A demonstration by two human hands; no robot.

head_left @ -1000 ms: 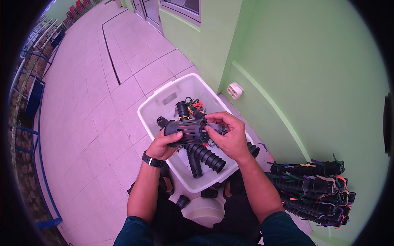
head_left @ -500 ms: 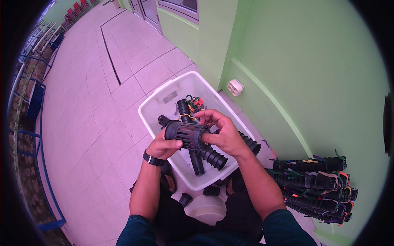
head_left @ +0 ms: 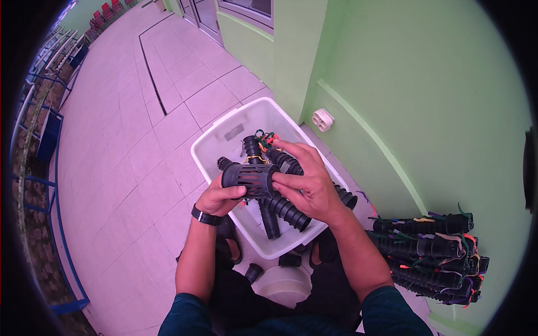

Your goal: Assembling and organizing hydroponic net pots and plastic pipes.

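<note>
A black slotted plastic cylinder point(head_left: 252, 178) lies sideways over the white tub point(head_left: 216, 120). My left hand point(head_left: 221, 197) is closed round its left end, thumb along the near side. At the cylinder's right end, my right hand point(head_left: 311, 182) grips the rim with the lower fingers, while its index finger stretches away above. Whether a fingertip reaches inside the opening is hidden. Below both hands, several black ribbed tubes point(head_left: 290, 214) lie crossed in the tub. A bundle of green and orange ties point(head_left: 265, 138) sits at the tub's far side.
Ribbed black tubes with coloured ties point(head_left: 426, 246) are stacked against the green wall point(head_left: 426, 123) on the right. A white socket-like fitting point(head_left: 323, 120) is on the wall. Between my legs are a pale round container point(head_left: 283, 285) and small black pieces point(head_left: 254, 273).
My right hand has drawn its fingers back from inside the cylinder to the rim, and its index finger has straightened. The cylinder has shifted slightly left, uncovering a ribbed tube behind.
</note>
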